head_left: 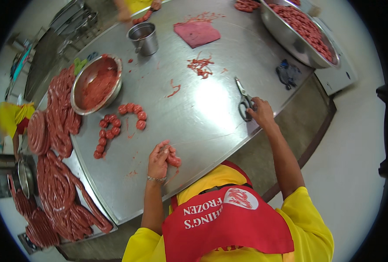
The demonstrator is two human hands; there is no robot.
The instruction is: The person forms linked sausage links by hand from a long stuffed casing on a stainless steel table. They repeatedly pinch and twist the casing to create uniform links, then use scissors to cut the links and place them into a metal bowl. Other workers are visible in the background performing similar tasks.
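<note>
Head view of a steel table (202,109) seen from above the worker. The left hand (158,159) rests near the table's close edge, its fingers closed around a short run of sausage links (173,160) that shows at its right side. The right hand (261,112) lies at the table's right edge, fingers curled onto the handles of the scissors (245,101), which lie flat on the steel with blades pointing away from the worker. Left of the left hand and farther in, a loose chain (111,126) of round links curves across the table. Beyond the chain stands a bowl (97,83) of red mince, and behind that a metal cup (143,38). Coiled sausage ropes (56,174) are heaped along the table's left edge. A pink cloth (197,32) and casing scraps (200,66) lie toward the far side; a large basin (299,32) of links sits at the far right corner. Another person's hands (124,15) work at the far edge.
</note>
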